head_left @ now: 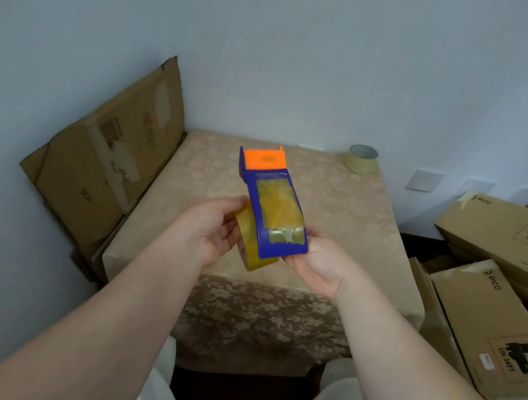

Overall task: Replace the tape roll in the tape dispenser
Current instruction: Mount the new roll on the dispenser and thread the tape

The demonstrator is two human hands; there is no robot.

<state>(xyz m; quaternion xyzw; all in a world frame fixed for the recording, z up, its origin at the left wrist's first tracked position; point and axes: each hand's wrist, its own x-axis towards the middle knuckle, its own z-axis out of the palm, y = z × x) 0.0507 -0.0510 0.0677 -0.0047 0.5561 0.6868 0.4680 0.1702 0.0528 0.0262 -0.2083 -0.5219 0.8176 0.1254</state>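
A blue tape dispenser (273, 207) with an orange front end is held in the air above the table, its orange end pointing away from me. A yellowish tape roll (246, 237) sits at its left side, partly under the blue body. My left hand (212, 226) grips that roll with thumb and fingers. My right hand (318, 259) holds the near end of the dispenser from below and the right. A second tape roll (362, 158), pale yellow, stands on the table's far right corner.
The table (338, 209) has a beige floral cloth and stands against a white wall. Flattened cardboard (108, 160) leans at the left. Stacked cardboard boxes (496, 248) crowd the right side. My knees are under the near edge.
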